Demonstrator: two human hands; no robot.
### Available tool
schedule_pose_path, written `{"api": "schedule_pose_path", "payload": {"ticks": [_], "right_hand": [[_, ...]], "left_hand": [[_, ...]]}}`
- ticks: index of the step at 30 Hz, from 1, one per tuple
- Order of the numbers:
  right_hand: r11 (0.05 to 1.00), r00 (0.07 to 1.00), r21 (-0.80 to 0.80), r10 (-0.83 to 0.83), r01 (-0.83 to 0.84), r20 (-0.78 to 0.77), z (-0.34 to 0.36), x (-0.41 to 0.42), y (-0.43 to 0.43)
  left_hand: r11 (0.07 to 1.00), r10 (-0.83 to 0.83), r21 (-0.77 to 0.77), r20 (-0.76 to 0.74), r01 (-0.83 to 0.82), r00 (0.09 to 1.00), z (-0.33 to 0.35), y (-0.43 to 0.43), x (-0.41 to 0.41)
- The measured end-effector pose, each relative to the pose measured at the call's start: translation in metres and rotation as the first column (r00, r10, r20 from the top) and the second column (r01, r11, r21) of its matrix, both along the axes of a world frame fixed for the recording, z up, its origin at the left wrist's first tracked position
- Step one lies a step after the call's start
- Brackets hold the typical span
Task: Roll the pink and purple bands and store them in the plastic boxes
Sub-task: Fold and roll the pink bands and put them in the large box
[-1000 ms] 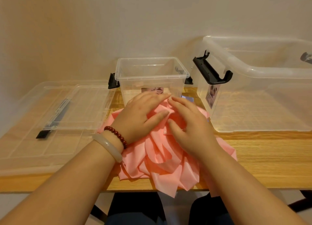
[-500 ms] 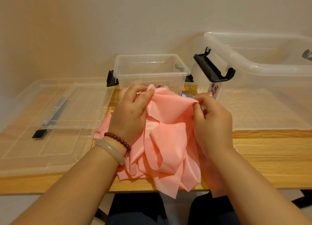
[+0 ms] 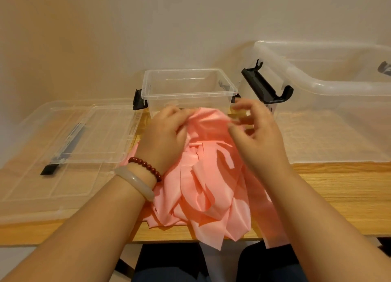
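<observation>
Here we see the pink bands lying in a loose heap on the wooden table, just in front of the small plastic box. Their lower ends hang over the near edge. Our left hand grips the heap's upper fold, fingers curled into the cloth. Our right hand hovers at the fold's right side, fingers loosely bent and blurred; we cannot tell whether it pinches the cloth. A large plastic box stands to the right.
</observation>
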State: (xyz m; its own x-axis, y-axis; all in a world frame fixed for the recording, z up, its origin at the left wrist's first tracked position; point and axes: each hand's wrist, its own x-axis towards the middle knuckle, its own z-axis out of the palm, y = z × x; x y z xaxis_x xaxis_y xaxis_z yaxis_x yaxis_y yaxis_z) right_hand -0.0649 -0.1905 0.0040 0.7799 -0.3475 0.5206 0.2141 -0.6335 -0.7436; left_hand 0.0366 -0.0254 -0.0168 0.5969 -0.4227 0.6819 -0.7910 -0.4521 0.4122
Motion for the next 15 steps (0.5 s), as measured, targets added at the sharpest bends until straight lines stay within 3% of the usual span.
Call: {"api": "schedule_pose_path", "payload": {"ticks": [3,4,9,15], "right_hand": [[0.951,0.939,-0.306,-0.072,-0.037,-0.338,-0.019,-0.01,0.0],[0.939,0.929,-0.343,-0.103,-0.027,-0.355,-0.026,-0.01,0.0],[0.952,0.955,-0.145,-0.283,0.269,-0.087,-0.011,-0.011,-0.002],[0.948,0.954,-0.112,-0.292,0.299,0.073,0.025,-0.002,-0.003]], "left_hand": [[0.992,0.08,-0.103,0.039,-0.076,0.996,0.003,0.009,0.005],[0.993,0.073,-0.091,0.046,-0.069,0.996,0.004,0.01,0.006],[0.999,0.054,-0.006,0.121,-0.053,0.991,0.007,0.013,0.003],[0.999,0.035,-0.044,0.169,-0.028,0.985,0.031,0.013,0.004]]}}
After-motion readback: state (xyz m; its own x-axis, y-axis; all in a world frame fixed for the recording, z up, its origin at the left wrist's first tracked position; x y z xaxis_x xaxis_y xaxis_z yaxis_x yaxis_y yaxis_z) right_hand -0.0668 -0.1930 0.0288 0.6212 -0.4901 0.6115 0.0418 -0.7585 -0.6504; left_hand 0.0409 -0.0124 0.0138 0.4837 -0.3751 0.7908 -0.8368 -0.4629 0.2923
